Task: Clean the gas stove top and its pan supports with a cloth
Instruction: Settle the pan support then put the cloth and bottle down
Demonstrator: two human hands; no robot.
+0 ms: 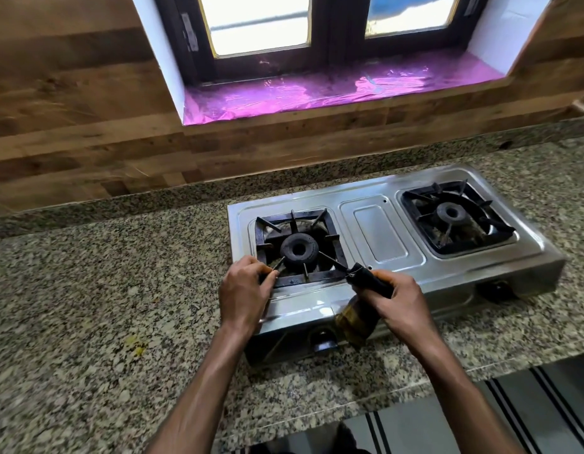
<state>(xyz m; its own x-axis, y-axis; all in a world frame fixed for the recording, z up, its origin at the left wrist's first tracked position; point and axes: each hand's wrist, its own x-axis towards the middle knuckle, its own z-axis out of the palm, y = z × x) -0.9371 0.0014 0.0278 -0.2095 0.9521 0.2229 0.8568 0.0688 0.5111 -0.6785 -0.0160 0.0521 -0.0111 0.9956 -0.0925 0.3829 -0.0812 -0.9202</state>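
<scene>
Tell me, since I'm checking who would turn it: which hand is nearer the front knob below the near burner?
Right. The right hand, gripping the cloth, sits just above and right of the knob. The left hand holds the pan support farther off, up and left.

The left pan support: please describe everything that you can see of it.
The left pan support is a black square frame, apparently metal, with thin prongs pointing inward toward the round dark burner. It sits level in its recess on the steel stove top. The left hand grips its near left corner. The dark cloth, held in the right hand, touches its near right corner.
</scene>
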